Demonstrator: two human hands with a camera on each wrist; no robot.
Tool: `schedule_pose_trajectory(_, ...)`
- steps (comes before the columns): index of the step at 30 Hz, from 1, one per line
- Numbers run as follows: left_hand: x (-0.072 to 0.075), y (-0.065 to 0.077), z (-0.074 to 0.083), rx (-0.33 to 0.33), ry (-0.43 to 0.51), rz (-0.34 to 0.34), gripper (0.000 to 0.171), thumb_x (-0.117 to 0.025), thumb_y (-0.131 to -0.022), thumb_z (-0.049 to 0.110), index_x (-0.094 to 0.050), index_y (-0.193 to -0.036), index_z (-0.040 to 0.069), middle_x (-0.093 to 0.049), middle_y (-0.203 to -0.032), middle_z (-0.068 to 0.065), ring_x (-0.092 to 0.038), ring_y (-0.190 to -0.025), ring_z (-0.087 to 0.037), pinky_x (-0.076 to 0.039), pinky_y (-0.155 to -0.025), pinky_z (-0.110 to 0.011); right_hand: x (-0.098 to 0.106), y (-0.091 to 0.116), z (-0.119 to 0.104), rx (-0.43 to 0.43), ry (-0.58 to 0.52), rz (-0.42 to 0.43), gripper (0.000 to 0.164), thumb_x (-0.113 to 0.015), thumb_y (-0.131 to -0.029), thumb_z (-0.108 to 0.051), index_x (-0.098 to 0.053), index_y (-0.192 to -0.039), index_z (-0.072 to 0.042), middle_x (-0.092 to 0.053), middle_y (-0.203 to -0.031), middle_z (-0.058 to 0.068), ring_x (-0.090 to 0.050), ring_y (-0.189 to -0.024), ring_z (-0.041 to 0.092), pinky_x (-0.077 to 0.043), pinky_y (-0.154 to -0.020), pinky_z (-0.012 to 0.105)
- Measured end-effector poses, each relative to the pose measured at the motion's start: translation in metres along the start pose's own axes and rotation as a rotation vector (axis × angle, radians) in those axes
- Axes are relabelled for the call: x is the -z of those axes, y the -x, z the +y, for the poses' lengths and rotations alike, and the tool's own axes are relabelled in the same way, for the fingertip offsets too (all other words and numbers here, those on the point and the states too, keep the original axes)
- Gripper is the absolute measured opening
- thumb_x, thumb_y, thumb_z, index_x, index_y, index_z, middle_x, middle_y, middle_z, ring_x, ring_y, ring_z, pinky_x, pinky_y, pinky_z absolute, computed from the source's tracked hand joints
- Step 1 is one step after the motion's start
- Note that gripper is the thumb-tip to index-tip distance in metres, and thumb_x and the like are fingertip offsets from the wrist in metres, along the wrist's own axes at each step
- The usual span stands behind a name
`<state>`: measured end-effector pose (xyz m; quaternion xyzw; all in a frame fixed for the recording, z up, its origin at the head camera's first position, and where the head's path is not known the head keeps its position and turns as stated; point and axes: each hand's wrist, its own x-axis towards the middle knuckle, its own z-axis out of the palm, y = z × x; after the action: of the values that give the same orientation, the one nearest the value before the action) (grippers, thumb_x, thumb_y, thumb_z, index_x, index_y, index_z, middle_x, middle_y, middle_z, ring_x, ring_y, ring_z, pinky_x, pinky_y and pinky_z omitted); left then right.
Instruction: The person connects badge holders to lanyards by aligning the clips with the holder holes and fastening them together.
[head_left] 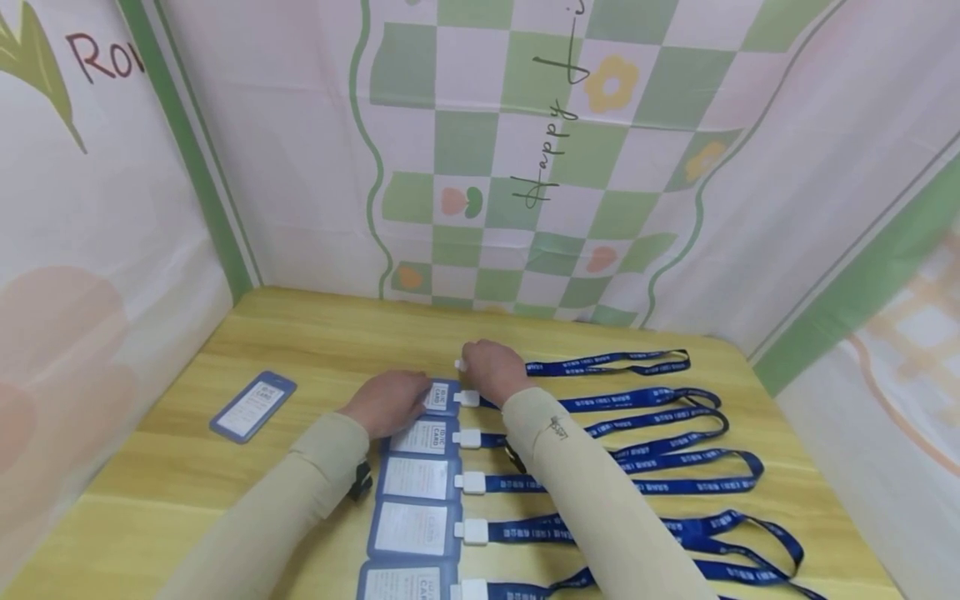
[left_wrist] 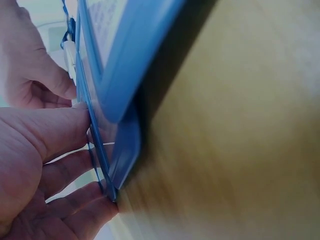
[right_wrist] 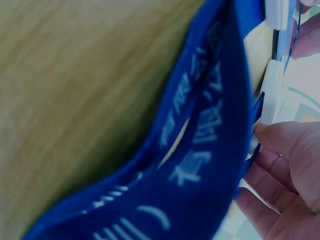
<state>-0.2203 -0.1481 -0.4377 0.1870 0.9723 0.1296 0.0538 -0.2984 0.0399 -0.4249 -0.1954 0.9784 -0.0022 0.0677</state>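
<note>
My left hand [head_left: 386,402] pinches the farthest card holder [head_left: 442,398] of a column, a blue-framed holder with a white card. In the left wrist view the thumb lies on one face of that holder and the fingers behind it. Just right of it, my right hand [head_left: 491,371] holds the clip end of the farthest blue lanyard [head_left: 607,364], whose white clip [head_left: 460,364] peeks past the fingers. The right wrist view has the thumb and fingertips of the right hand [right_wrist: 290,175] at the dark strap, below another white clip [right_wrist: 270,92].
Several card holders [head_left: 416,529] run toward me, each joined by a white clip to a blue lanyard [head_left: 697,483] stretching right. One loose card holder [head_left: 255,407] lies on the left of the wooden table [head_left: 330,325]. A patterned cloth [head_left: 300,150] hangs behind.
</note>
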Motion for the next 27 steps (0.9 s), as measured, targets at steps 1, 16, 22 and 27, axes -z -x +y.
schedule_pose_trajectory(1, 0.0, 0.0001, 0.0, -0.001, -0.002, -0.001, 0.045, -0.068, -0.101, 0.023, -0.061, -0.144, 0.012, -0.063, -0.146, -0.013, -0.061, -0.133, -0.033, -0.048, -0.116, -0.05, 0.0003, 0.0006, 0.0001, 0.003, -0.003, 0.004, 0.017, -0.06, -0.106, -0.023, -0.071, -0.115, -0.013, -0.073, -0.107, 0.006, -0.069, -0.097, 0.022, -0.062, -0.088, 0.038)
schedule_pose_trajectory(16, 0.002, 0.0029, -0.0016, 0.003, 0.01, -0.009, 0.048, -0.068, -0.101, 0.024, -0.058, -0.147, 0.012, -0.06, -0.15, -0.014, -0.058, -0.136, -0.034, -0.046, -0.117, -0.051, 0.0034, 0.0022, -0.0006, 0.01, -0.103, 0.001, 0.021, -0.064, -0.102, -0.02, -0.075, -0.118, -0.013, -0.076, -0.114, 0.007, -0.07, -0.104, 0.026, -0.06, -0.095, 0.042)
schedule_pose_trajectory(22, 0.002, 0.0031, -0.0036, -0.001, 0.002, 0.0, 0.047, -0.068, -0.101, 0.024, -0.06, -0.145, 0.012, -0.063, -0.146, -0.013, -0.061, -0.132, -0.033, -0.048, -0.116, -0.05, 0.0033, 0.0012, -0.0029, 0.004, -0.102, -0.017, 0.023, -0.067, -0.101, -0.021, -0.075, -0.121, -0.013, -0.076, -0.117, 0.007, -0.07, -0.106, 0.026, -0.06, -0.095, 0.042)
schedule_pose_trajectory(27, -0.0007, -0.0004, -0.0044, -0.02, -0.009, 0.005, 0.046, -0.067, -0.102, 0.026, -0.06, -0.145, 0.012, -0.06, -0.149, -0.014, -0.06, -0.134, -0.034, -0.047, -0.117, -0.05, 0.0018, 0.0008, -0.0008, -0.014, -0.076, -0.018, 0.018, -0.068, -0.1, -0.021, -0.076, -0.114, -0.014, -0.076, -0.108, 0.004, -0.07, -0.097, 0.023, -0.062, -0.089, 0.04)
